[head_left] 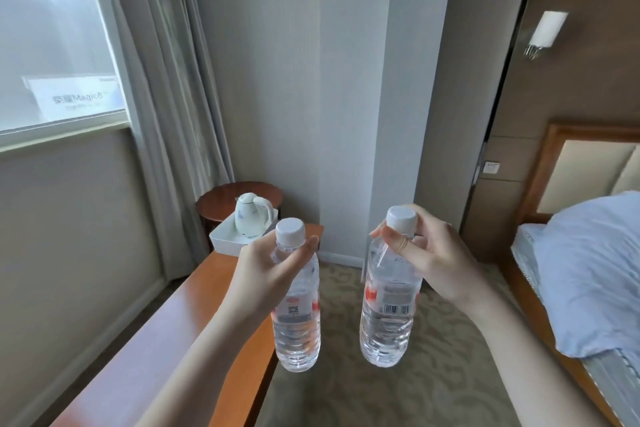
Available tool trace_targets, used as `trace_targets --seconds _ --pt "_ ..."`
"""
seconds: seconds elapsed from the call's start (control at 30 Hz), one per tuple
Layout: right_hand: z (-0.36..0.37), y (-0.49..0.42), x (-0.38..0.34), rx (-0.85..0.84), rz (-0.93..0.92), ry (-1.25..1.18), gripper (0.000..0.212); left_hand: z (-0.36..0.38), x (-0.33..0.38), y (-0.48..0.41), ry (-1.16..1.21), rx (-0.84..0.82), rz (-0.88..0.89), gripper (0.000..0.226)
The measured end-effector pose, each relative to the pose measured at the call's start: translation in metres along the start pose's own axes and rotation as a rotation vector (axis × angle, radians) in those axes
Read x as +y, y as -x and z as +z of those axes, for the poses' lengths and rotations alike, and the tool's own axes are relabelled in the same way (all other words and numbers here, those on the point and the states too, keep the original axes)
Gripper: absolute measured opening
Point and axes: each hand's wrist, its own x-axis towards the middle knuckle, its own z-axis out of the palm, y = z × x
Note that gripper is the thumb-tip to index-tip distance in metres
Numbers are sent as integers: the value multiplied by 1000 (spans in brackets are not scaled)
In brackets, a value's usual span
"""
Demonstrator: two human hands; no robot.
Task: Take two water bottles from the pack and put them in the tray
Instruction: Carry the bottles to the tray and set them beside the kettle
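Wooden desk [194,305]; hands grip clear bottles (ribbed plastic).

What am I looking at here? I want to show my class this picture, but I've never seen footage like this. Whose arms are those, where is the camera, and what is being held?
There is no machine here. The single picture comes from a wide-angle camera worn on a person's head, looking forward and down, so the two bare arms reaching in from below are the wearer's own.

The left hand grips one clear water bottle just below its white cap. The right hand grips a second water bottle the same way. Both bottles hang upright in the air, above the carpet.

Further off, a long wooden desk runs along the wall under the window. At its far end sits a white tray holding a white kettle. A bed shows at the right.
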Motion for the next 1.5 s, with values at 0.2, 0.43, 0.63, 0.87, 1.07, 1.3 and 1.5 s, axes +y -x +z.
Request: trace_targets --seconds 0.2,0.43,0.63,0.87,1.07,1.3,1.5 --pt "-17 -97 61 3 50 26 36 41 -44 -111 -23 -28 48 53" --pt "-37 -222 140 -107 32 21 43 98 -95 -222 -53 37 -10 39" --pt "-47 -340 188 -226 -46 -5 39 130 -127 -309 -72 135 -61 38" --pt "-19 -453 239 -385 -125 -20 47 132 -182 -384 -128 220 -143 42" --pt "46 -532 299 -537 -112 -38 42 127 -262 -429 -144 357 -279 25" --pt "136 -600 370 -741 -73 -5 32 115 -365 -460 -119 425 -453 17" --pt "202 -631 439 -953 -13 66 30 124 -435 -461 -13 468 -623 16"
